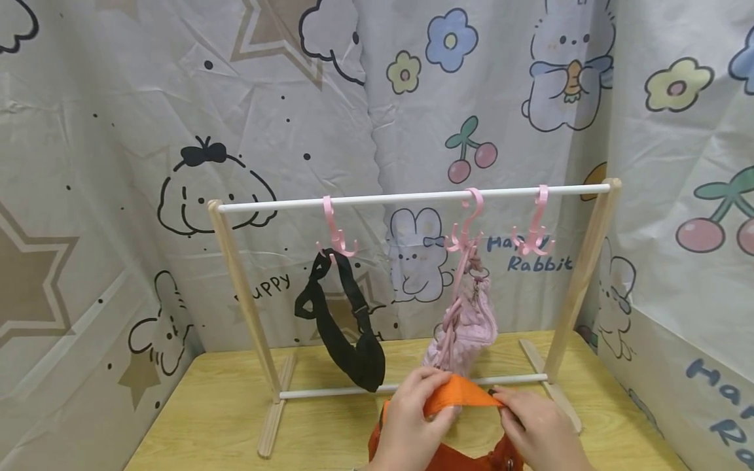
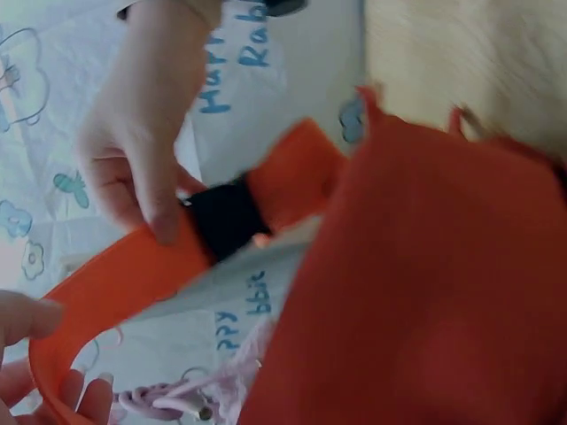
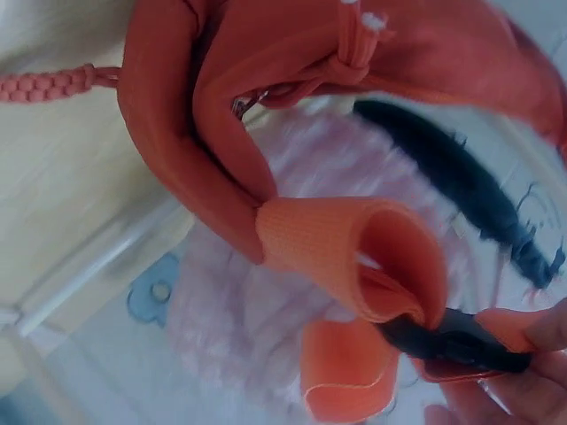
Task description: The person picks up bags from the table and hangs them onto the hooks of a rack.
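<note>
A red-orange bag (image 2: 425,283) hangs below both hands on its bright orange webbing strap (image 1: 462,392), at the bottom of the head view. My left hand (image 1: 415,415) grips the strap at its left part, thumb below and fingers over it. Close to a black strap slider (image 2: 229,220), my right hand (image 1: 544,422) pinches the same strap between thumb and fingers. Beyond the strap, a fluffy pink bag (image 1: 474,327) hangs from the middle pink hook (image 1: 473,219). In the head view, the lower part of the red-orange bag is cut off by the frame.
A rack with a white top rail (image 1: 400,197) and wooden posts (image 1: 580,288) stands on a wood-grain table (image 1: 194,405). A black bag (image 1: 347,347) hangs from the left pink hook (image 1: 332,222); the right pink hook (image 1: 536,232) bears nothing. Printed curtains (image 1: 330,131) enclose the back and sides.
</note>
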### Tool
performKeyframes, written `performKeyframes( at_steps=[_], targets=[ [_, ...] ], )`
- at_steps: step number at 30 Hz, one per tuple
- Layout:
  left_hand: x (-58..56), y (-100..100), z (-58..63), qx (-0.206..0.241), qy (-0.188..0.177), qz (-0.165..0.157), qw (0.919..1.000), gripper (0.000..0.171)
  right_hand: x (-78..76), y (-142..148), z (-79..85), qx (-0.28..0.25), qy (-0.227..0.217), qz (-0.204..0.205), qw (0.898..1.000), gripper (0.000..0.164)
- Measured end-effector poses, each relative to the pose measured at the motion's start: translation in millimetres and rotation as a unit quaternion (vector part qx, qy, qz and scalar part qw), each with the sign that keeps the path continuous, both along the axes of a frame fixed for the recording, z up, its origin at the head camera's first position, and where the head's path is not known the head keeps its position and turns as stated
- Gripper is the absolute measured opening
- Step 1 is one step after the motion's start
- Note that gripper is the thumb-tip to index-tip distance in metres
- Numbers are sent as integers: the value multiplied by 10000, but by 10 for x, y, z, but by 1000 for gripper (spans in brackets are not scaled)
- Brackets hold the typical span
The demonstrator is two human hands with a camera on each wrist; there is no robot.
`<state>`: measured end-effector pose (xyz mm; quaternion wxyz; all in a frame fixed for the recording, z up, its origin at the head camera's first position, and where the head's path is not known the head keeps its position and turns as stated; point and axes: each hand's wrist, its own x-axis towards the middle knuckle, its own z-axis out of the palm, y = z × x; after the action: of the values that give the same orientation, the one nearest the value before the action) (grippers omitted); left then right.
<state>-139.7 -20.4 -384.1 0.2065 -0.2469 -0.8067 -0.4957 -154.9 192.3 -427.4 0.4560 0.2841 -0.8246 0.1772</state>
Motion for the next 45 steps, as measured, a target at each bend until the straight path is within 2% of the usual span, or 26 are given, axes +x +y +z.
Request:
performKeyframes(
  at_steps=[2,4,6,8,10,14,16,20,27,31,35,41,45],
  targets=[
    [-9,-3,-50,-419,595,106,9973,36,-5,55,58,-161,-180,-110,9996,33],
    [-21,-8,-102,-699,1122,165,9911,41,-9,99,112,-283,-274,-248,9989,12],
    [-33,-15,-145,-840,1416,206,9861,46,-13,128,164,-365,-324,-280,9984,24],
    [-42,-23,-181,-872,1500,192,9846,51,-26,152,202,-327,-261,-283,9987,22],
    [-50,-30,-206,-868,1484,191,9849,53,-39,175,227,-224,-182,-334,9990,15],
    [-54,-45,-237,-866,1292,240,9875,56,-70,232,267,-151,36,-372,9992,58],
    [-51,-56,-242,-884,1166,260,9889,58,-84,262,286,-144,147,-389,9990,66],
    [-49,-79,-264,-885,1113,287,9894,55,-94,328,322,-154,237,-368,9989,61],
    [-42,-104,-280,-867,1058,212,9904,51,-133,445,368,-210,207,-587,9978,32],
    [-38,-76,-269,-906,1288,215,9873,49,-186,506,379,-29,376,-712,9968,42],
    [-27,-40,-243,-996,1371,237,9852,45,-239,581,392,270,575,-822,9946,58],
    [-18,19,-170,-1103,1444,127,9833,43,-310,709,409,519,784,-884,9916,64],
    [-7,65,-94,-1341,1392,46,9811,41,-369,759,426,638,862,-1033,9889,63]
  ],
)
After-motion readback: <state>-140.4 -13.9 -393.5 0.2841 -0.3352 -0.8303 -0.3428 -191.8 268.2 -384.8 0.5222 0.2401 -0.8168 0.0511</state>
